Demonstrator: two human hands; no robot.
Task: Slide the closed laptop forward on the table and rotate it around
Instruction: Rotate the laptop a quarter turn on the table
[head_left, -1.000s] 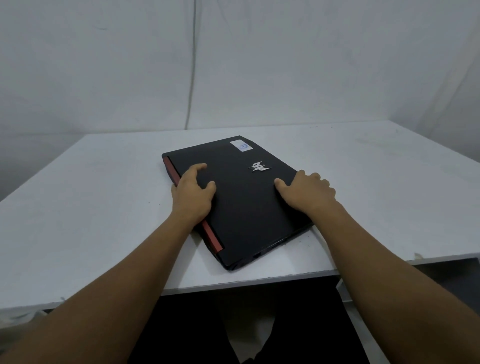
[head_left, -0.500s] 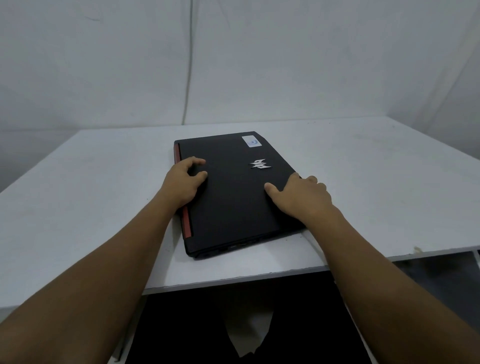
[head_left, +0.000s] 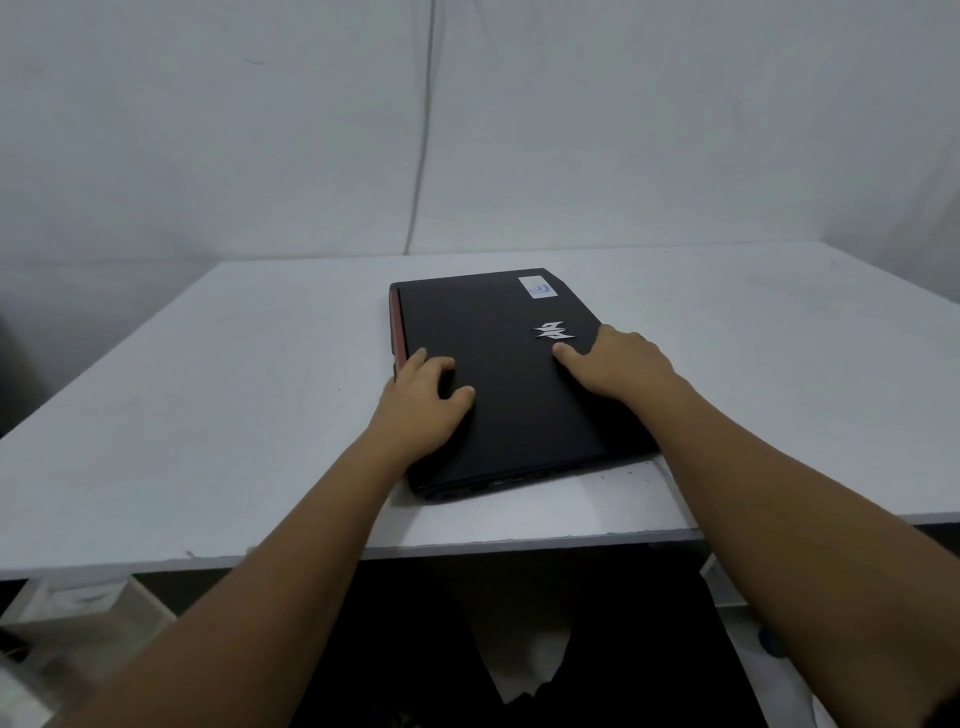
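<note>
The closed black laptop (head_left: 498, 374) lies on the white table (head_left: 208, 389), lengthwise away from me. Its red hinge strip (head_left: 398, 332) runs along the left side and its port side faces me, a little back from the table's front edge. A silver logo and a small sticker are on the lid. My left hand (head_left: 421, 410) presses on the lid at the left edge, fingers curled. On the lid's right side, my right hand (head_left: 618, 364) lies just beside the logo with its fingers over the right edge.
A white wall with a thin vertical cable (head_left: 421, 156) stands behind the table. The table's front edge (head_left: 519, 540) is close to me, with dark space beneath it. White table surface stretches left, right and beyond the laptop.
The laptop has turned clockwise under both hands, from a diagonal lie to nearly straight away from me. Its near corner has moved back from the front edge. Both hands stayed on the lid.
</note>
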